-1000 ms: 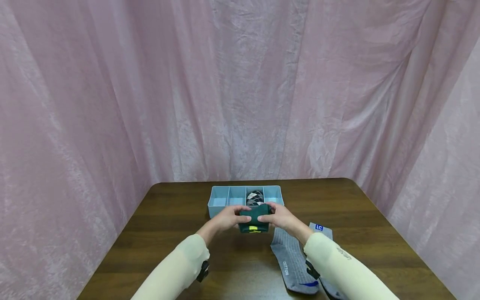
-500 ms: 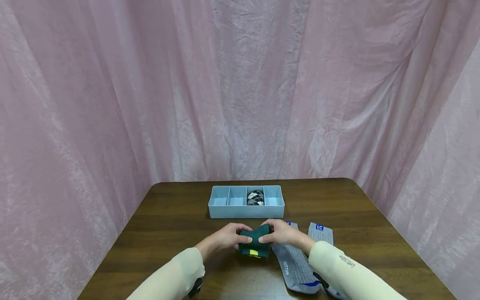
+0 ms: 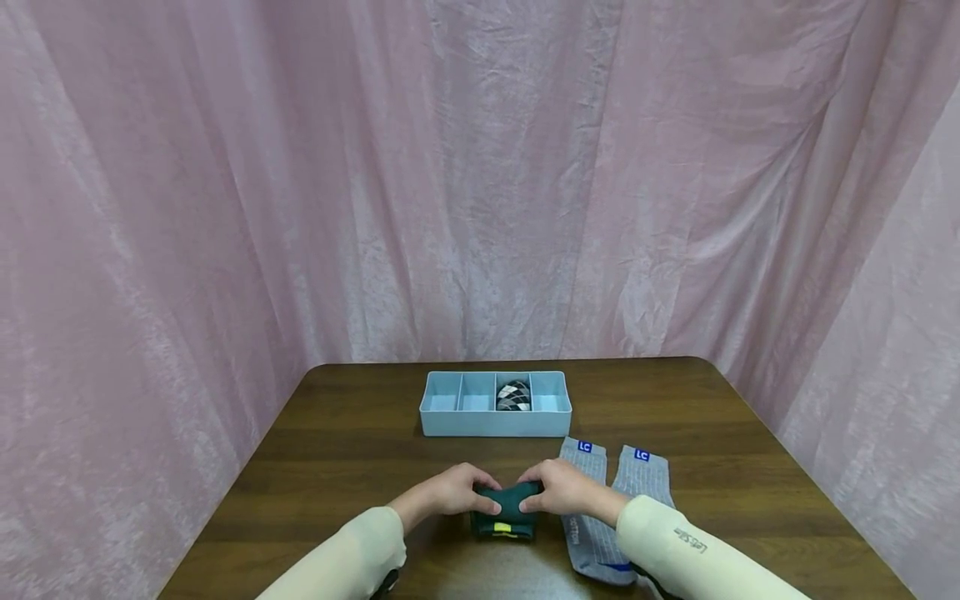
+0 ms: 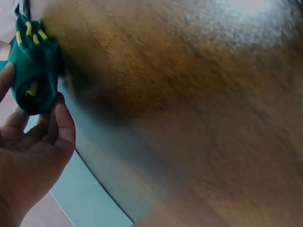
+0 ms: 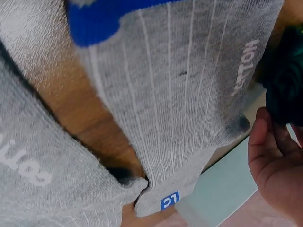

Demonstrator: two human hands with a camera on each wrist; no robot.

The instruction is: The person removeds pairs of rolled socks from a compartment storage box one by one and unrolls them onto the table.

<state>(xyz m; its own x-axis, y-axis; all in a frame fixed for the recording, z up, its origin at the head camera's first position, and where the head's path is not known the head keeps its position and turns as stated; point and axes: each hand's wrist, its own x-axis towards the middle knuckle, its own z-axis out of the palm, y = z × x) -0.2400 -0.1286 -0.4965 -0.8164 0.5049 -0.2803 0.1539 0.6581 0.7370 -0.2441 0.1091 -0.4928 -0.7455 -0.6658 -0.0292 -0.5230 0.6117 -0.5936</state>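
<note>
Both hands hold a dark green rolled sock bundle with yellow marks, low over the table just in front of the person. My left hand pinches its left end between thumb and fingers, and my right hand pinches the right end. In the left wrist view, the bundle shows an open rolled end and several yellow stripes. Right of it lie two ribbed grey socks, one partly under the right forearm. The right wrist view shows the nearer grey sock close beside my right hand.
A pale blue divided box stands farther back on the brown wooden table. One of its compartments holds a rolled black-and-white argyle sock. Pink curtains hang behind the table.
Both hands have drawn the green sock bundle back from the box toward the person and lower. The box front and the tops of the grey socks have come into sight.
</note>
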